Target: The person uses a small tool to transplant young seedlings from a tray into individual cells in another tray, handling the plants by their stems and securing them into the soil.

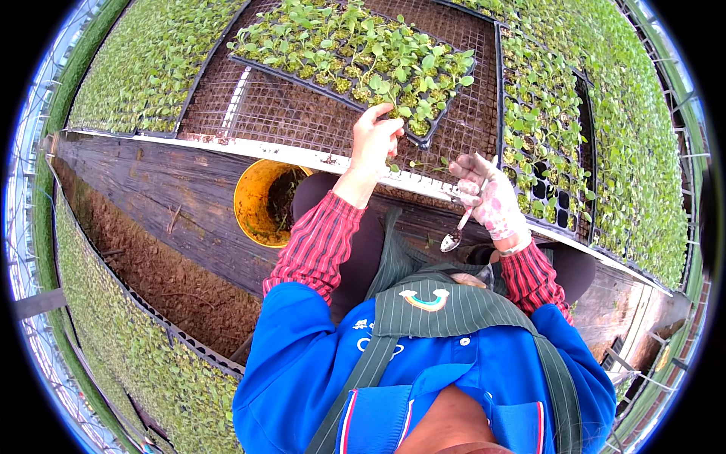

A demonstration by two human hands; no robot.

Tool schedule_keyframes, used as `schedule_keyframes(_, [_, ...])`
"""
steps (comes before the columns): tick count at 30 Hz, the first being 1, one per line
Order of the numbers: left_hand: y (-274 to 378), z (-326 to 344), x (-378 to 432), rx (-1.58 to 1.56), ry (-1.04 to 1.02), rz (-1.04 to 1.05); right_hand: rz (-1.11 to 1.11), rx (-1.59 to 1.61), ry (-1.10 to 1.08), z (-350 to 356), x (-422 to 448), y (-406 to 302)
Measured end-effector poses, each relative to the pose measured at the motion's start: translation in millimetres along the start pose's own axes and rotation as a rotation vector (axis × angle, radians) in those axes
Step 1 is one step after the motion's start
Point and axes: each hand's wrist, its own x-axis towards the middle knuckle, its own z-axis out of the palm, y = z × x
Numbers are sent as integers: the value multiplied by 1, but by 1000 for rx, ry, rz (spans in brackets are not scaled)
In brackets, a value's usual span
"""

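A black plastic seedling tray with leafy green seedlings lies at a slant on the wire mesh bench. My bare left hand is at its near edge, fingers bent beside a seedling by the front corner; whether they pinch a stem is unclear. My right hand, in a soiled pale patterned glove, holds a metal spoon. The spoon's bowl points down toward me with dark soil on it, and its handle passes up through the hand. Small loose seedling bits lie on the mesh between both hands.
A yellow bucket with soil and plant scraps inside stands left of my knees. The bench's white front rail runs before me. To the right, another seedling tray has several bare cells. Dense trays cover the left side.
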Motion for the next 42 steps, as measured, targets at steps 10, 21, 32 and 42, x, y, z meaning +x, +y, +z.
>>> schedule_keyframes(10, [6,0,7,-38,-15,2,43,27,-29,-4,3,4])
schedule_keyframes(21, [3,-7,7,80,-22,68,22,-17,-3,6,3,1])
schedule_keyframes(32, [0,-7,-2,108,256,178,-120,-95,-1,19,13,-24])
schedule_keyframes(42, [-1,-45,52,-55,294,168,32,59,251,20,127,-58])
